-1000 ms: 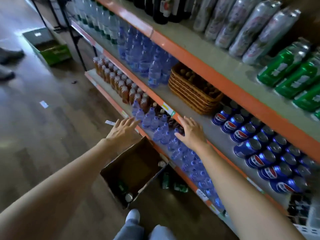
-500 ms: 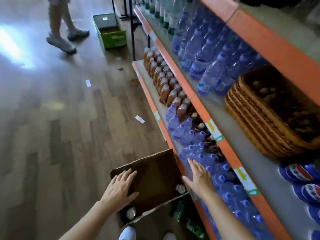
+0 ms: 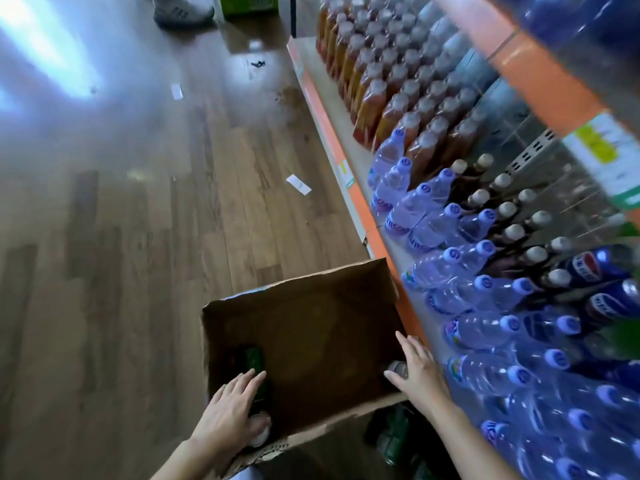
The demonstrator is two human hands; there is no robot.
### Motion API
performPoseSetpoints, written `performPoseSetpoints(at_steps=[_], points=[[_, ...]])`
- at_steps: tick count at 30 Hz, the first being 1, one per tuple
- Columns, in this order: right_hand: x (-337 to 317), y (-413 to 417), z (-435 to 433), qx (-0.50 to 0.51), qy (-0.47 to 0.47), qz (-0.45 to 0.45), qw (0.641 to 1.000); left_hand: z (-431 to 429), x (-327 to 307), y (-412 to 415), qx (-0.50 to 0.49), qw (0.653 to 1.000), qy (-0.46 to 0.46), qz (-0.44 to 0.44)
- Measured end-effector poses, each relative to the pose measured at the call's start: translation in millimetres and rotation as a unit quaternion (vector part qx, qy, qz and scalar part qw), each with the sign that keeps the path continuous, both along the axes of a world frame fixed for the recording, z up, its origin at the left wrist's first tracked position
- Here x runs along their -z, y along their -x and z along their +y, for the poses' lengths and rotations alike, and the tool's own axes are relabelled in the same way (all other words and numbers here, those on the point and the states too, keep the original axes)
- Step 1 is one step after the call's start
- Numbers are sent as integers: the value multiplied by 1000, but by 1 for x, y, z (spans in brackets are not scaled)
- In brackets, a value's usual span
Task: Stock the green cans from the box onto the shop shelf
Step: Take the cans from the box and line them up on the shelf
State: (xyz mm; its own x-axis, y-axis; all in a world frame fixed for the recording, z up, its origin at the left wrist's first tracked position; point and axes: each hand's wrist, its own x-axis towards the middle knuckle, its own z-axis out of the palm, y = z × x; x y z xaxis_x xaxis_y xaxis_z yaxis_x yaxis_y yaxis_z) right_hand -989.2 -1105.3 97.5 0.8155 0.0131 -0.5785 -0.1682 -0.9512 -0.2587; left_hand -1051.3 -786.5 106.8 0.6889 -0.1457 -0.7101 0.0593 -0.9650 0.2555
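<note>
An open cardboard box (image 3: 304,289) stands on the wooden floor against the lowest shelf (image 3: 325,123). A dark green can (image 3: 252,355) lies in its left corner. My left hand (image 3: 232,410) reaches into that corner, fingers straight over the green can, with a silver can top (image 3: 260,432) showing under the palm. My right hand (image 3: 419,372) is inside the box's right corner, with thumb and fingers spread beside another silver can top (image 3: 398,367). Neither hand visibly grips a can. More green cans (image 3: 391,434) lie on the floor, outside the box's near wall.
Blue-capped water bottles (image 3: 450,292) fill the shelf beside the box, orange drink bottles (image 3: 374,81) stand further along, and blue cola cans (image 3: 595,268) sit behind. Another person's shoe (image 3: 183,10) and a green crate (image 3: 249,1) are far off. Paper slips (image 3: 298,184) lie on the floor.
My view has dropped from the shelves to the box. Both hands have gone from above the box rim down into it, left to the left corner, right to the right corner.
</note>
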Motion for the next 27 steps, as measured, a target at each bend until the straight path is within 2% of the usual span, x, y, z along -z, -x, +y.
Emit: performPoseSetpoints(at_steps=[6,11,20,27], points=[[83,-10,-7,-16,13,39,999,-6,90,8,-10,999,17,28],[122,-11,-17,-44,46,85,994,-4,133,13,-5,997,15,72],[148,-15,-16,-125,167,125,970,3,156,29,48,997,2,63],[149,-10,-21,-157,193,83,965,2,160,35,34,998,9,56]])
